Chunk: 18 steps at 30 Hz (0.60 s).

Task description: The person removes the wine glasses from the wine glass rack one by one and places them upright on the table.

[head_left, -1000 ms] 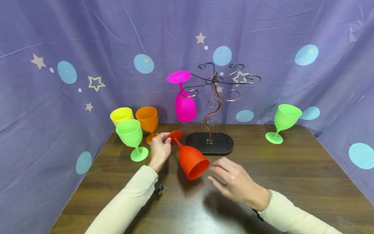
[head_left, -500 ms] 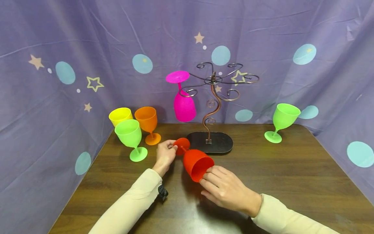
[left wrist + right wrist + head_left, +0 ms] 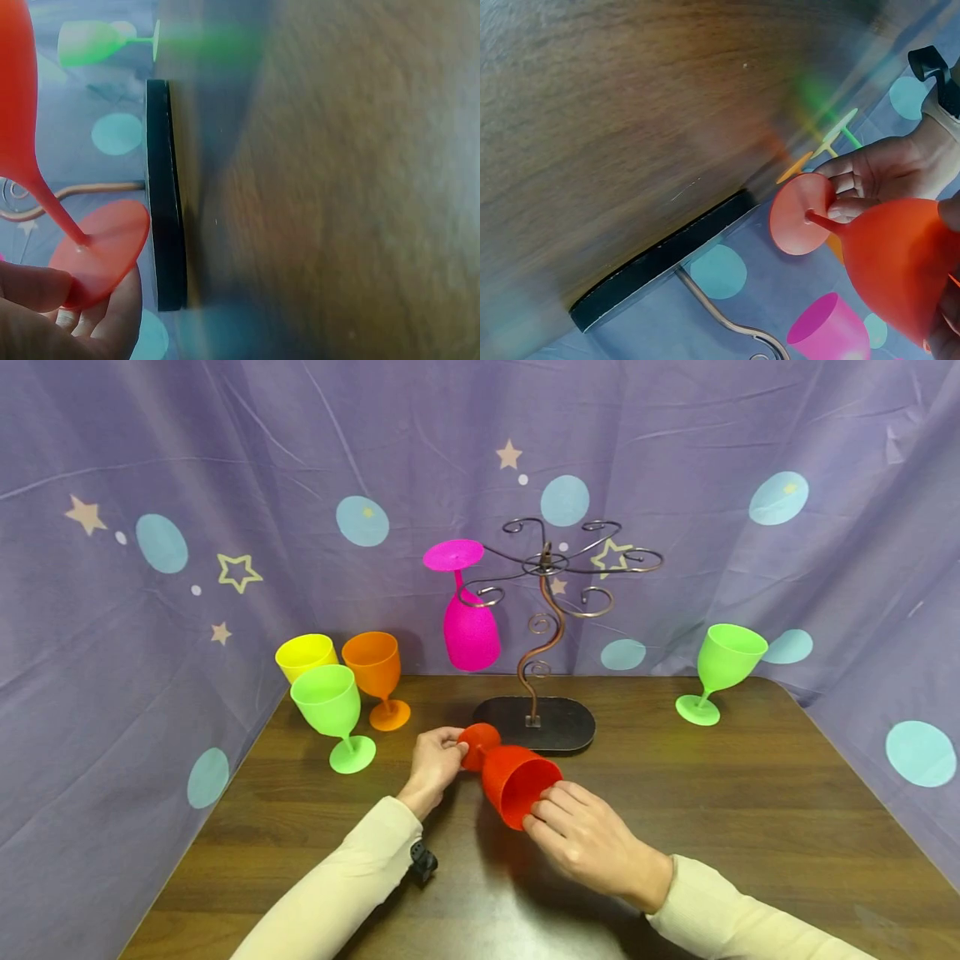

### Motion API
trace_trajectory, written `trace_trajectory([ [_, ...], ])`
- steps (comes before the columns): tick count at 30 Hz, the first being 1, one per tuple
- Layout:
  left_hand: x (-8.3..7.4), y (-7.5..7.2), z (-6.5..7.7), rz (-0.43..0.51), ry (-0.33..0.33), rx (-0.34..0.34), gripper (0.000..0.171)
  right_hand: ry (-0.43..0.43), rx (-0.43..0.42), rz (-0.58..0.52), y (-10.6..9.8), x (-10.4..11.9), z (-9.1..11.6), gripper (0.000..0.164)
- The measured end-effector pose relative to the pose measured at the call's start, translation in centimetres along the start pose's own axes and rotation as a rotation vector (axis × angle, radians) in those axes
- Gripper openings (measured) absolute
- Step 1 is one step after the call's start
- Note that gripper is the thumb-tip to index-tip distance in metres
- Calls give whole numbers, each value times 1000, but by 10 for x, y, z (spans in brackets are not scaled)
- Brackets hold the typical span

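Observation:
A red plastic goblet (image 3: 517, 785) is held above the table, tilted with its mouth toward me. My left hand (image 3: 437, 764) pinches the edge of its round foot (image 3: 112, 240) between thumb and fingers. At the rim, my right hand (image 3: 588, 835) grips the bowl (image 3: 896, 262), with some fingertips hidden by the cup. Behind it stands a metal rack (image 3: 546, 627) with curled arms on a black base. A magenta goblet (image 3: 471, 631) hangs upside down by its foot from the rack's left arm.
Left of the rack, a yellow goblet (image 3: 306, 653), an orange goblet (image 3: 372, 664) and a light green goblet (image 3: 327, 702) stand upright close together. Another green goblet (image 3: 729, 656) stands at the back right. A patterned curtain (image 3: 675, 435) hangs behind the wooden table (image 3: 750, 827).
The red goblet has moved right and turned its mouth more toward me, carried by my left hand. My right hand has come to its rim and taken hold.

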<state>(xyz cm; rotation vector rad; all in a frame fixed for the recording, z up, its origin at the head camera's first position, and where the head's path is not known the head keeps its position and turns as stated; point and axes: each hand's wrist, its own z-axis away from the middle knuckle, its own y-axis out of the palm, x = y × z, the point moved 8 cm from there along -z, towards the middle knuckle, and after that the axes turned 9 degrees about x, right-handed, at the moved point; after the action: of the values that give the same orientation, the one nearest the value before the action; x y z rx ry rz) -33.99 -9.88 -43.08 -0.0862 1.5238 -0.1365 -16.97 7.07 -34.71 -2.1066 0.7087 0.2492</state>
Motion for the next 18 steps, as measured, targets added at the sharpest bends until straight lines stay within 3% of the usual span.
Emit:
trace_trajectory([
  [6,-1,8,3,-21,-4,38,17,24,-26,21,-5,-3,1,19],
  [11,-1,16,2,-78,-3,114,17,46,-72,10,-19,-13,-2,18],
  [15,-3,25,0,-35,12,195,15,79,-112,-7,-34,-30,-4,17],
  [18,-6,26,-4,1,23,213,14,114,-111,-12,-43,-44,-3,16],
])
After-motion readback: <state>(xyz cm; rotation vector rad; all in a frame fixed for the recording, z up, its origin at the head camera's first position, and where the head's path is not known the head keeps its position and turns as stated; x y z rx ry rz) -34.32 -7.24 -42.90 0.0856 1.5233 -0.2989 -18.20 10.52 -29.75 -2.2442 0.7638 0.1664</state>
